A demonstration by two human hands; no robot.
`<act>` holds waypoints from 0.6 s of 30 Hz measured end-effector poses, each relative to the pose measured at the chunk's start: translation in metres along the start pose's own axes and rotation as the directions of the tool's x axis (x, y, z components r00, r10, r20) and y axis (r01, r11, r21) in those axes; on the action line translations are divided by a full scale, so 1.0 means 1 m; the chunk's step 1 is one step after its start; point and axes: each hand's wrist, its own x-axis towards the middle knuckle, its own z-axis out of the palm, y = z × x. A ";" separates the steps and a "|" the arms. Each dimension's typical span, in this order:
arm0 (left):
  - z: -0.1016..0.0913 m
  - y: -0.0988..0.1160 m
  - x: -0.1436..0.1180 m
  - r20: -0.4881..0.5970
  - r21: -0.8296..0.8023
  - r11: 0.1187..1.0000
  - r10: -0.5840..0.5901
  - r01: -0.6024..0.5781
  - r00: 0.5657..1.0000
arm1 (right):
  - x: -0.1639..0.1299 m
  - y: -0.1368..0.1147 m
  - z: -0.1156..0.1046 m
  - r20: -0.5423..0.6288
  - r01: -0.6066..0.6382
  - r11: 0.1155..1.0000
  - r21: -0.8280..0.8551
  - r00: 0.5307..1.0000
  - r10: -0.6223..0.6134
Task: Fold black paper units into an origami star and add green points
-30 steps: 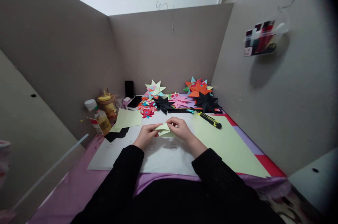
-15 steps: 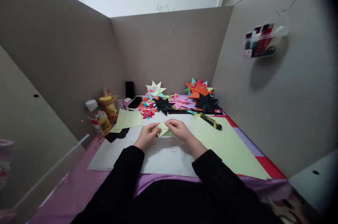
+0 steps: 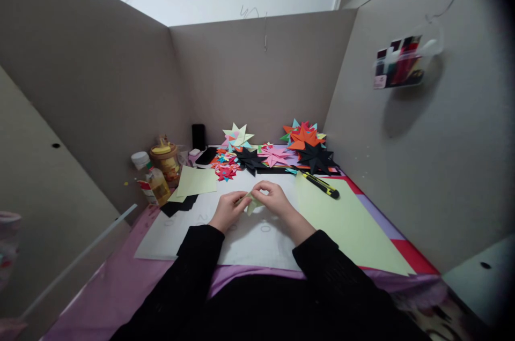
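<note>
Nearest the camera, two black sleeves (image 3: 322, 271) reach forward over the purple cloth on the tabletop (image 3: 120, 282). They lie across a large white paper sheet (image 3: 257, 242) marked with faint numbers, which serves as the landmark here. Above the far middle of that white sheet, the left hand (image 3: 228, 210) and the right hand (image 3: 275, 200) meet. Both hands close their fingers on a small folded piece of pale green paper (image 3: 251, 202), pinching it between them just over the sheet; how far it is folded is hard to tell.

To the right of the white sheet lies a large pale green paper sheet (image 3: 354, 223), and at its far edge rests a black and yellow utility knife (image 3: 321, 184). To the left of the white sheet, a smaller pale green paper square (image 3: 196, 181) lies on black paper pieces (image 3: 179, 204). Farther left stand a small bottle of yellowish liquid (image 3: 155, 183) and a round jar with a yellow lid (image 3: 164, 158).

Beyond the white sheet, against the grey cardboard back wall (image 3: 257, 73), sits a pile of folded paper stars (image 3: 277, 150) in black, pink, orange, red and pale green.
</note>
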 end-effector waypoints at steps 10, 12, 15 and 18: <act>0.000 0.001 0.004 0.033 -0.061 0.992 -0.110 0.112 0.993 | 0.001 0.003 0.003 0.024 -0.050 0.999 0.010 0.998 0.049; 0.000 0.000 0.005 0.032 -0.084 0.986 -0.141 0.143 0.990 | 0.001 0.005 0.003 0.025 -0.071 0.997 0.017 0.997 0.070; 0.000 -0.001 0.006 0.026 -0.128 0.973 -0.189 0.191 0.982 | 0.001 0.011 0.003 0.069 -0.100 0.995 0.025 0.993 0.098; -0.002 -0.003 0.007 0.019 -0.178 0.955 -0.237 0.236 0.971 | 0.002 0.019 0.002 0.124 -0.122 0.991 0.048 0.986 0.115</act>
